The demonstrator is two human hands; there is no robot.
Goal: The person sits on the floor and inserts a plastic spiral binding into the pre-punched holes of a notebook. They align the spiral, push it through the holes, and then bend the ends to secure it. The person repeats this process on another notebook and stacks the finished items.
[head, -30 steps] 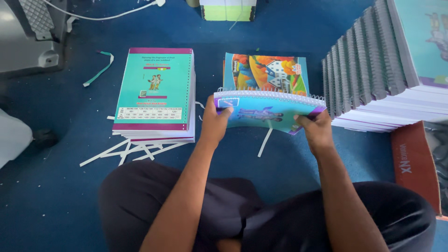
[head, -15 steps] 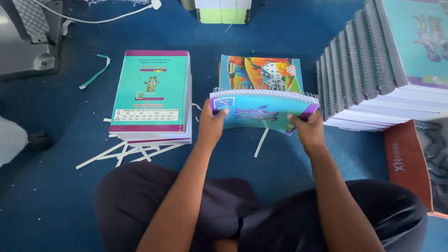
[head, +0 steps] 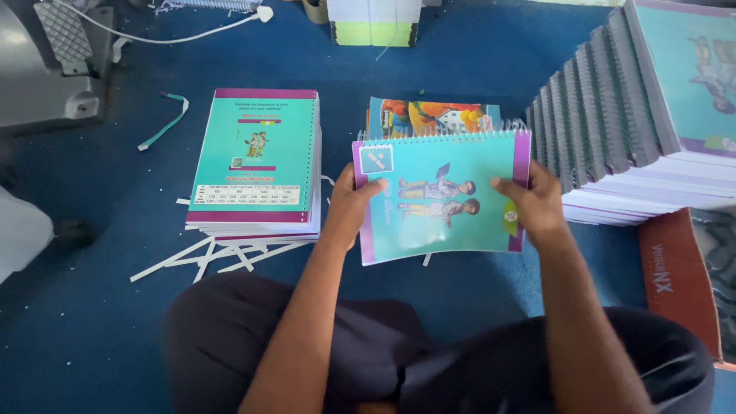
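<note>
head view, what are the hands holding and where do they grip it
Both hold one spiral-bound teal book: the left hand grips its left edge, thumb on the cover, and the right hand grips its right edge.

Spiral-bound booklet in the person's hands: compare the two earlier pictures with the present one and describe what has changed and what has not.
The spiral-bound booklet has tipped from nearly edge-on to cover facing the camera, coil on top. The left hand and right hand still grip its side edges. The stack of unbound booklets, the bound stack and the colourful sheet behind stayed put.
</note>
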